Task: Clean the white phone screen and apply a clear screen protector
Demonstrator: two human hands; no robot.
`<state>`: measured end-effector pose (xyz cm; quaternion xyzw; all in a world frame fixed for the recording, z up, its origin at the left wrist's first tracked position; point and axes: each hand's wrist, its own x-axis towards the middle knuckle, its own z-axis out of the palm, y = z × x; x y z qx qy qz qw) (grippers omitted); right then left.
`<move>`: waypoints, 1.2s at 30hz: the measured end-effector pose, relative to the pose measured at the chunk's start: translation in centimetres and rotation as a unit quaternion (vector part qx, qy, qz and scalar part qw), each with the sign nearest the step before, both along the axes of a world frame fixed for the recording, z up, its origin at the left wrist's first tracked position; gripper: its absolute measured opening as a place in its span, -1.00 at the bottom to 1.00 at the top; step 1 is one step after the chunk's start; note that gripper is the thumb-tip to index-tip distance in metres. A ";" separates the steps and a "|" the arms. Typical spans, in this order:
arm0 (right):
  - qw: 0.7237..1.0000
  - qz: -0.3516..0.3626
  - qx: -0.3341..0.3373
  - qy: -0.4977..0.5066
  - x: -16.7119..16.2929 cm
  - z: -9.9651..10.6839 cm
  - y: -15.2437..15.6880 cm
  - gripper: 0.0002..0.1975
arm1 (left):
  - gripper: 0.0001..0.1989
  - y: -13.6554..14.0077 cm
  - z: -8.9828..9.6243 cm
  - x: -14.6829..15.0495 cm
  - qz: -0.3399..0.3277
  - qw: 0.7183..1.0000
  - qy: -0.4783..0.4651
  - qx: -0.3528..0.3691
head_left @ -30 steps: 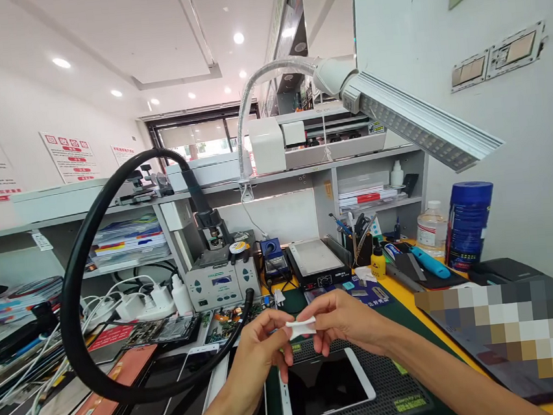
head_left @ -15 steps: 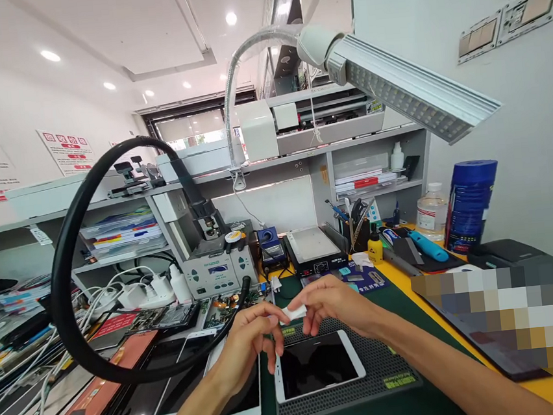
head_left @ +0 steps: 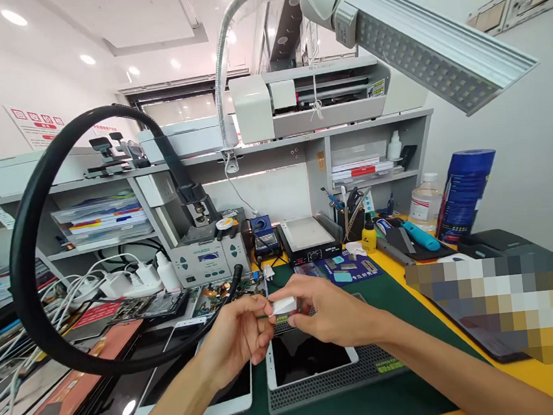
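Between my two hands is a small white piece (head_left: 285, 306), flat-topped and pale; I cannot make out whether it is folded paper or something stiffer. My left hand (head_left: 242, 331) pinches its left end between thumb and forefinger, the other fingers curled. My right hand (head_left: 322, 307) has its fingers closed round the right side of the piece. Just below the hands lies a white-framed phone (head_left: 310, 357) with a dark screen, face up on a black perforated mat (head_left: 333, 388). My right hand covers part of the phone's upper edge.
White-framed tablets (head_left: 227, 405) lie left of the mat, beneath a thick black hose (head_left: 20, 258). A grey soldering station (head_left: 203, 263) and a flat heating plate (head_left: 309, 240) stand behind. An LED lamp (head_left: 442, 48) hangs overhead. Tools and a bottle (head_left: 425, 198) are at right.
The view has shifted a little. Both hands have turned slightly, and more of the white piece shows between them. The phone stays on the mat.
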<state>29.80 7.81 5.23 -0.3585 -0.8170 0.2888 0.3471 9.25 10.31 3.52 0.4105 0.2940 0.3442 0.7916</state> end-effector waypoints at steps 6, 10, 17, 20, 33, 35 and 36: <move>0.999 -0.016 -0.028 0.027 -1.0 -0.5 -0.1 -0.63 | -0.90 0.4 -0.3 -0.3 -0.004 0.997 -0.036 -0.073; 0.998 -0.024 -0.057 0.020 -1.2 -1.4 0.3 -0.48 | -0.91 0.7 -0.4 -0.5 -0.016 0.993 -0.068 -0.097; 0.999 -0.025 0.022 0.019 -1.5 -1.8 0.3 -0.69 | -0.90 0.7 -0.8 -0.9 -0.033 0.987 -0.086 -0.128; 0.999 -0.028 0.027 0.014 -1.6 -1.6 0.3 -0.75 | -0.88 0.4 -0.8 -0.9 -0.026 0.990 -0.064 -0.121; 0.977 -0.042 -0.152 0.140 -2.6 -2.3 -1.5 -0.72 | -0.86 -0.3 -0.2 -0.5 0.002 0.998 0.016 -0.063; 0.974 -0.063 -0.163 0.146 -2.2 -2.1 -2.2 -0.71 | -0.86 -0.6 -0.2 -0.4 -0.020 0.998 0.027 -0.055; 0.974 -0.083 -0.160 0.138 -1.8 -1.9 -2.6 -0.70 | -0.86 -0.7 -0.1 -0.4 -0.026 0.998 0.033 -0.048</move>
